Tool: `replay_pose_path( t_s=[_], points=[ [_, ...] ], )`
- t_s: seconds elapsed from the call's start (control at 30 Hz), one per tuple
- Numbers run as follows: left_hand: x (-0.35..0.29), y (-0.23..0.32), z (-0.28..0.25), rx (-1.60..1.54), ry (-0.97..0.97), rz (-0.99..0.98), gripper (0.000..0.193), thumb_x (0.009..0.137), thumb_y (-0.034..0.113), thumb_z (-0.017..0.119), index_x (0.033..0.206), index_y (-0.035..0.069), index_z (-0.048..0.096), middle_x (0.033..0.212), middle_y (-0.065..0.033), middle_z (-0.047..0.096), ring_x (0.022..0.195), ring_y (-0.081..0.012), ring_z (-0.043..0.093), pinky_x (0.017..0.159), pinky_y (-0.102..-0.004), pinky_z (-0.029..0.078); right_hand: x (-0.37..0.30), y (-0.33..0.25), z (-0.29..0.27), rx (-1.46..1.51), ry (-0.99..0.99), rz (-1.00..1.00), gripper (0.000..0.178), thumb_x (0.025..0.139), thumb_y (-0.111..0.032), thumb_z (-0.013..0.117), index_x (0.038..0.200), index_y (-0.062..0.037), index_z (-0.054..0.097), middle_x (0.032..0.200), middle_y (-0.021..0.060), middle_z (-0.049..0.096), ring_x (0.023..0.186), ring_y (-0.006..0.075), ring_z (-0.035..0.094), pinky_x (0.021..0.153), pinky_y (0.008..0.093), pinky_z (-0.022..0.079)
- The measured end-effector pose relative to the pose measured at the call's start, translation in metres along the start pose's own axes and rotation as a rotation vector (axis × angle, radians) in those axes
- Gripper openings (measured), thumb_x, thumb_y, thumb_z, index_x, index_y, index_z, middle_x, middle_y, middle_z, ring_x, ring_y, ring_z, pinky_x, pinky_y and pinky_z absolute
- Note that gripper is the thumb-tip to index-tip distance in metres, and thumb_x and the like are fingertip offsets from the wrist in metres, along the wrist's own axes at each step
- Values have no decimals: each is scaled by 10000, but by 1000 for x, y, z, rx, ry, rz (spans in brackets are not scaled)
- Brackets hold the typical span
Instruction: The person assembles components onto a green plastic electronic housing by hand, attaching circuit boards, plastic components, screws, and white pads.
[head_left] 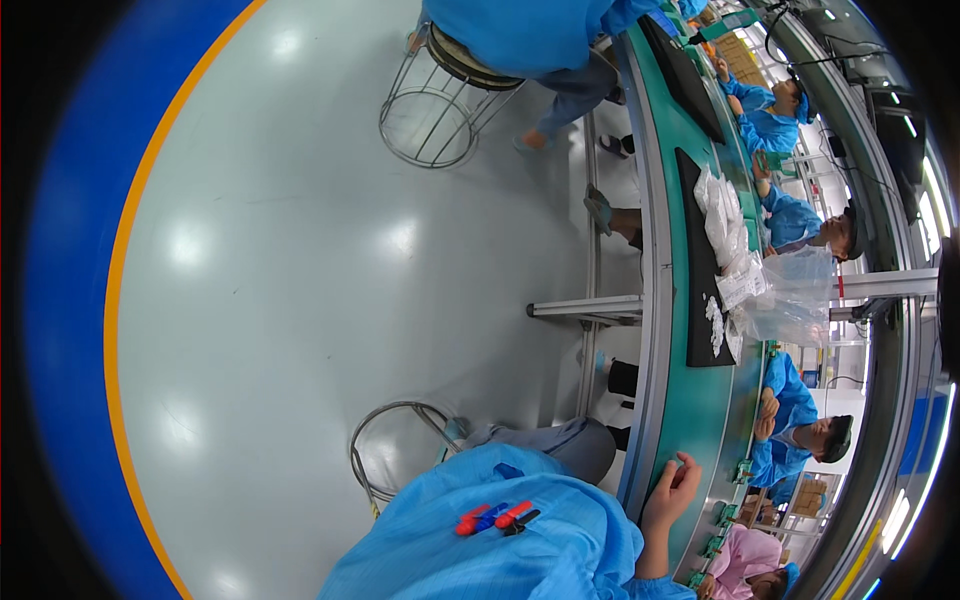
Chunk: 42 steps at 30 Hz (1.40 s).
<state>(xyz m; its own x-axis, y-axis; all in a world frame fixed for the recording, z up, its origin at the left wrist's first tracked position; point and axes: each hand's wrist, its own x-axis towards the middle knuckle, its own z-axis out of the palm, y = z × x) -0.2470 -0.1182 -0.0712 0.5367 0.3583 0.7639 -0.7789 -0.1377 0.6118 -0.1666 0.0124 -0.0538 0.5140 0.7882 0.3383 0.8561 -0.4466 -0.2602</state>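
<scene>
My right hand (pixel 672 492) rests over the near edge strip of the green workbench (pixel 688 420), at the lower right. Its fingers are loosely curled and apart, with nothing seen between them. The forearm comes up from the lower edge in a rolled blue sleeve. Across the lower middle spreads my blue smock (pixel 450 540), where red, blue and black pens (pixel 497 518) are clipped. My left hand does not show. Farther along the bench lies a black mat (pixel 705 345) with small white pieces (pixel 714 325) and clear plastic bags (pixel 725 215).
Co-workers in blue (pixel 785 215) sit across the bench, one in pink (pixel 750 555) at lower right. Another person (pixel 530 30) sits on a round metal stool (pixel 450 95) at the top. A second stool (pixel 400 405) stands beside me. Green clamps (pixel 722 520) line the bench's far rail.
</scene>
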Motion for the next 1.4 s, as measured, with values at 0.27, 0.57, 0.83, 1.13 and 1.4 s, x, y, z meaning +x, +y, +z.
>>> replay_pose_path(
  t_s=[0.27, 0.57, 0.83, 1.13, 1.4],
  points=[
    [-8, -8, -38, 49, -53, -63, 223, 730, 175, 521, 943, 111, 516, 1014, -116, 496, 902, -289, 483, 765, -400, 378, 3, -5, 3, 10, -43, 47, 183, 814, -75, 490, 981, -3, 494, 739, 33, 355, 610, 111, 346, 521, 238, 308],
    [3, -45, -141, 408, -136, -125, 265, 736, 177, 521, 994, 117, 504, 1056, -117, 484, 949, -289, 468, 806, -402, 363, 5, -32, -2, -16, -57, -56, 148, 800, -95, 487, 923, -21, 524, 803, 94, 445, 725, 220, 413, 652, 311, 338],
    [49, -40, -234, 849, -268, -133, 304, 741, 178, 521, 1038, 123, 493, 1093, -118, 474, 992, -290, 455, 843, -403, 350, -2, -15, -4, 50, -69, -230, 259, 800, -192, 499, 1010, -41, 515, 917, 184, 488, 838, 346, 455, 745, 415, 365],
    [105, -25, -241, 1137, -380, -153, 348, 747, 180, 521, 1088, 129, 481, 1134, -119, 462, 1040, -290, 440, 885, -404, 335, -3, -2, 8, 202, -157, -390, 311, 745, -223, 567, 1031, -113, 514, 945, 154, 466, 858, 345, 429, 756, 427, 364],
    [128, -13, -218, 1257, -376, -225, 387, 752, 181, 521, 1133, 134, 471, 1172, -120, 451, 1082, -290, 426, 921, -405, 322, 5, 22, -7, 820, 5, -207, 116, 748, -28, 530, 858, -50, 560, 889, 89, 451, 739, 196, 463, 654, 271, 393]
  ],
)
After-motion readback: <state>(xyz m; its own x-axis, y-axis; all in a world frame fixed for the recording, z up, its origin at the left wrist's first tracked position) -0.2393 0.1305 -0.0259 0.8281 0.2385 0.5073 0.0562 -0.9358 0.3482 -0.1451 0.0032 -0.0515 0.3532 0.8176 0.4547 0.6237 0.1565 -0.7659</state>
